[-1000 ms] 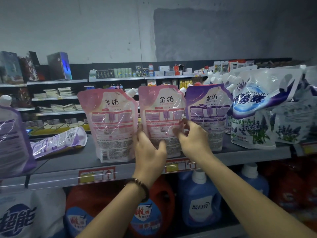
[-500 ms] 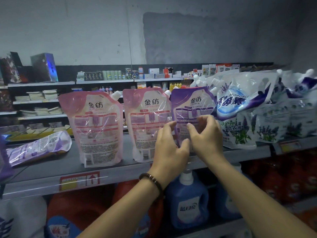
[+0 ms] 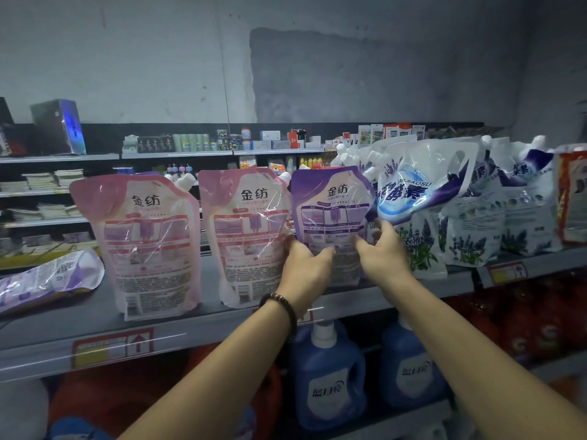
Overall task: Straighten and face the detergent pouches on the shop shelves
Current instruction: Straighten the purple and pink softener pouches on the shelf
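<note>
While my left hand (image 3: 306,265) and right hand (image 3: 382,250) both pinch the purple pouch (image 3: 332,211) at its lower sides, I'd square it upright beside the pink pouch (image 3: 246,230), label forward, on the shelf (image 3: 206,322).

Three pouches stand side by side on the shelf (image 3: 95,325): left pouch (image 3: 149,246), middle pouch (image 3: 251,236), right pouch (image 3: 333,214). A fallen pouch (image 3: 47,277) lies left of them. Bottles (image 3: 327,376) stand below.

arms: both bare, no sleeves | left wrist: dark beaded bracelet (image 3: 279,304) | hands: ungloved
</note>
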